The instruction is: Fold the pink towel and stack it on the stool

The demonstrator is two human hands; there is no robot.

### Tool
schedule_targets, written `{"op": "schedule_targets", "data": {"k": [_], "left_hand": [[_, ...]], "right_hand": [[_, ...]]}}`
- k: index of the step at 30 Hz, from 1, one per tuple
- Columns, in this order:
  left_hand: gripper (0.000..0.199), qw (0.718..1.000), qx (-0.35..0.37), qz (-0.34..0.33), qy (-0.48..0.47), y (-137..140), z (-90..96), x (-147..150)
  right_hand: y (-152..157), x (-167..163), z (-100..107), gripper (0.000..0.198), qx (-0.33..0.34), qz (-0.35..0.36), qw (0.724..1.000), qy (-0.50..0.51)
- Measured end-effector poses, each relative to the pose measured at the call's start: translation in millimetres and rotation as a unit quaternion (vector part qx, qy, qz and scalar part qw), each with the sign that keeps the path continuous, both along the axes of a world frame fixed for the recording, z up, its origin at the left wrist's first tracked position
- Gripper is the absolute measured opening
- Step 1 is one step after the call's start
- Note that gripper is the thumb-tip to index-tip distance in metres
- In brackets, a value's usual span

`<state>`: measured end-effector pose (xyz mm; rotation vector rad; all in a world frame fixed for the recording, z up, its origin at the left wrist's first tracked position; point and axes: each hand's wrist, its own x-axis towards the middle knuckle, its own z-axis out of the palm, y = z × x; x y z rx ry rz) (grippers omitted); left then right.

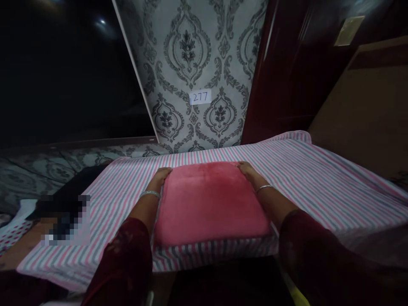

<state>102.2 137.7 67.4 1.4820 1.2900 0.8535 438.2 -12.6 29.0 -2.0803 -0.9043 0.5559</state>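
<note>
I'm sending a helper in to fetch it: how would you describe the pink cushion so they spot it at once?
Find the bed's striped sheet below the patterned wall. In its middle lies a square, plush pink cushion, with the left hand and right hand at its far corners. It is the only plain, unstriped fabric there.

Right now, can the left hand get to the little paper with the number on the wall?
Probably not. The left hand rests at the pink cushion's far corner, and the paper hangs well beyond the striped sheet.
</note>
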Motion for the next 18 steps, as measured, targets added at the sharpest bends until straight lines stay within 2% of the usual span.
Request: {"op": "schedule_targets", "data": {"k": [4, 7, 9, 10, 12, 14, 16, 18], "left_hand": [[0.039, 0.987, 0.068, 0.0, 0.143, 20, 13.2, 25], [0.041, 0.97, 0.128, -0.048, 0.203, 14, 13.1, 65], [0.041, 0.955, 0.162, -0.09, 0.232, -4, -1.6, 91], [0.041, 0.944, 0.182, -0.109, 0.253, -15, -12.1, 100], [0.042, 0.881, 0.26, -0.15, 0.365, -35, -33.8, 110], [0.045, 0.835, 0.304, -0.165, 0.427, -47, -49.6, 111], [0.048, 0.821, 0.313, -0.17, 0.446, -49, -56.4, 107], [0.049, 0.821, 0.309, -0.173, 0.448, -45, -56.6, 104]], "right_hand": [[22, -2, 21, 0.043, -0.013, 0.012, 0.996, -0.089], [44, -35, 28, 0.047, 0.005, 0.067, 0.987, -0.143], [51, -65, 18, 0.044, 0.012, 0.126, 0.975, -0.185], [51, -79, 10, 0.044, -0.003, 0.163, 0.956, -0.245], [47, -98, -7, 0.045, -0.031, 0.196, 0.926, -0.321], [42, -104, -21, 0.046, -0.044, 0.201, 0.912, -0.354], [40, -101, -26, 0.046, -0.043, 0.198, 0.912, -0.356], [40, -95, -27, 0.046, -0.043, 0.201, 0.914, -0.35]]}}
